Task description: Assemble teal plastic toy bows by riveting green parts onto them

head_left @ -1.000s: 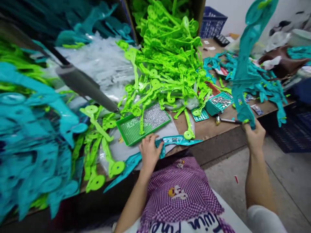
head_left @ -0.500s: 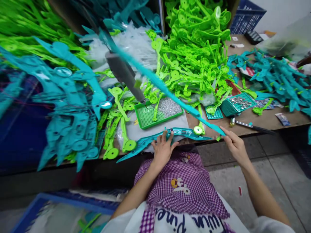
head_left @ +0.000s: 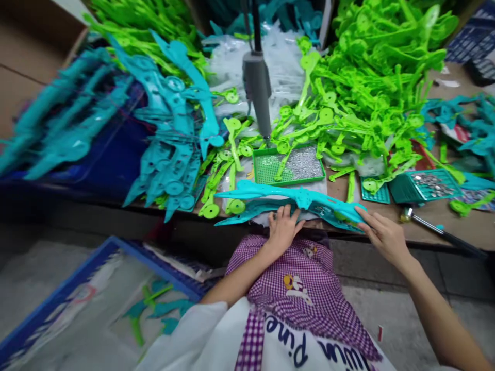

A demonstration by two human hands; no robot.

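Two long, glossy turquoise shells with pointed left tips stretch from nine to three o'clock along the near edge of the table point(head_left: 469, 222). The smooth, bow-curved upper shell point(head_left: 263, 191) partly covers the lower shell point(head_left: 247, 211). At six o'clock, the left hand point(head_left: 284, 230) has fingers spread, tips at the lower shell. At four o'clock, the right hand point(head_left: 382, 234) pinches the upper shell's right end — half a second ago that piece slanted toward ten o'clock; now it's nearly level.

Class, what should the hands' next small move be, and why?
Probably lower the upper long turquoise plastic piece onto the lower long turquoise plastic piece: the right hand holds the upper one's right end, the left hand is at the lower one, and the pieces' left tips stand apart.
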